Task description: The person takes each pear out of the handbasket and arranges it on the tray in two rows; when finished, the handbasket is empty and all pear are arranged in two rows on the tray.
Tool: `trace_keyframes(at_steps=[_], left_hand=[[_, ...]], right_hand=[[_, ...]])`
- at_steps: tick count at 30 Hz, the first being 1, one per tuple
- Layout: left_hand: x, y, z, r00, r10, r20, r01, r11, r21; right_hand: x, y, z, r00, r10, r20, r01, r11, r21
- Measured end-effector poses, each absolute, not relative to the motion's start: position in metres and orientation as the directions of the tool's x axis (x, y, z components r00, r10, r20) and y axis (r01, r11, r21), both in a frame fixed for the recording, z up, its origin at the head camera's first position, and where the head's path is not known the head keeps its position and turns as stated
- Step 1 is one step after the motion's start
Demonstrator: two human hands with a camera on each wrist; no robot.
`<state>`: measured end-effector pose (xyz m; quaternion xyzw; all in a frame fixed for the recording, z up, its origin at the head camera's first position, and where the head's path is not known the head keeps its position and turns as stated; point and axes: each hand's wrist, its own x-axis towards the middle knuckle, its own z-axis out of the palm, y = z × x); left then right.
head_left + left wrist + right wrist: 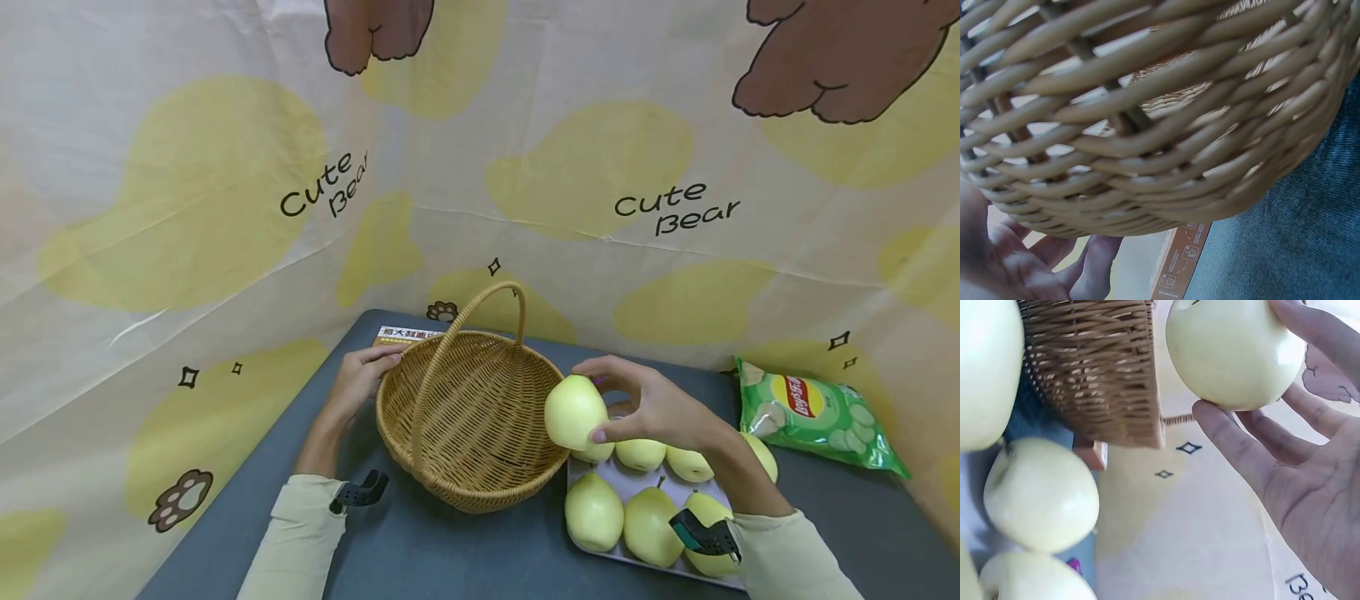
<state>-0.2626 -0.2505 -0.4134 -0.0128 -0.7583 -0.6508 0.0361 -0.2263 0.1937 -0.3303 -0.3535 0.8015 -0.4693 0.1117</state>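
A wicker basket (pixel 480 417) with a tall arched handle stands in the middle of the table, nothing visible inside it. My left hand (pixel 360 379) holds its left rim; in the left wrist view some of those fingers (pixel 1094 262) are hidden behind the weave. At the basket's right rim, my right hand (pixel 656 404) pinches a pale yellow-green pear (pixel 575 412) between thumb and fingers, raised above the tray. Below that hand, a light purple tray (pixel 622 556) bears several more pears (pixel 592 510), partly covered by the right forearm.
A green bag of chips (pixel 817 417) lies at the right, behind the tray. Behind the basket's left side is a box with printed lettering (pixel 405 333). A patterned cloth (pixel 555 167) hangs along the back and sides of the dark table (pixel 450 558).
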Motion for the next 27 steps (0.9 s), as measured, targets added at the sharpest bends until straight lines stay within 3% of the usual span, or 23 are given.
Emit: trace_keyframes(at_steps=[9,27], left_hand=[[-0.262,-0.25,-0.413,-0.997,-0.029,0.067,0.062,0.15,0.987],[-0.266,-0.251,-0.418,-0.997,-0.038,0.065,0.058,0.161,0.985]], right_hand=[[-0.206,0.233,-0.342,-0.743,-0.635,0.212,-0.497,0.312,-0.81],[-0.168,0.296,-0.369,-0.815,-0.533,0.227,-0.434,0.301,-0.849]])
